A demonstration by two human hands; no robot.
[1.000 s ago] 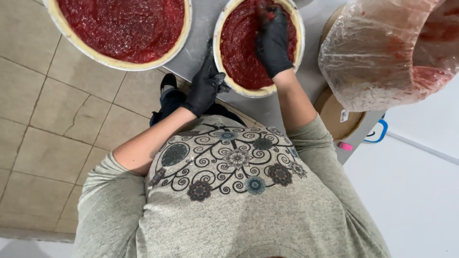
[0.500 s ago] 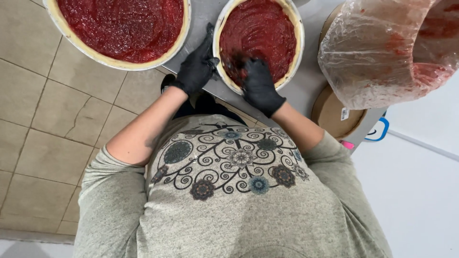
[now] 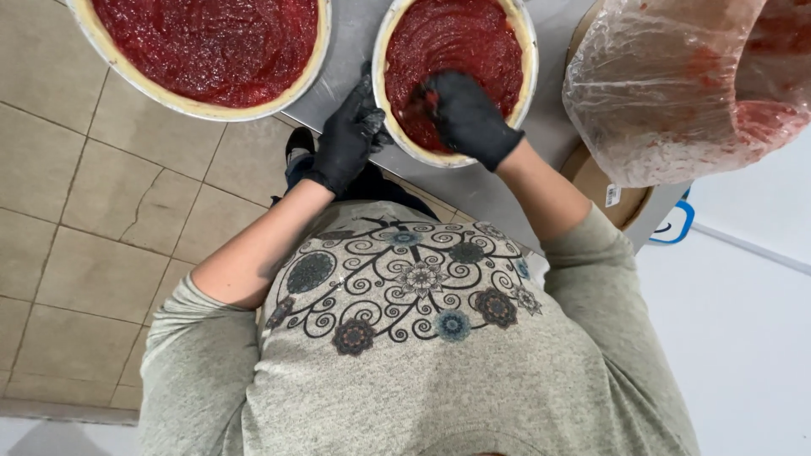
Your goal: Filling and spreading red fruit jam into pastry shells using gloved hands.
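A small round pan [image 3: 384, 51] lined with dough and spread with red sauce sits on the steel table right in front of me. My right hand [image 3: 460, 114], in a black glove, presses flat on the sauce at the pan's near side, fingers smeared red. My left hand [image 3: 348, 139], also gloved in black, grips the pan's near left rim. A larger sauced dough pan [image 3: 207, 51] lies to the left, overhanging the table edge.
A clear plastic bag [image 3: 676, 93] smeared with red sauce bulges at the upper right, above a round cardboard disc [image 3: 604, 186]. The steel table [image 3: 346, 76] runs between the pans. Beige floor tiles [image 3: 93, 228] lie to the left, a white surface to the right.
My right hand has slid from the far side of the small pan down to its near edge, spreading sauce. My left hand stayed at the rim.
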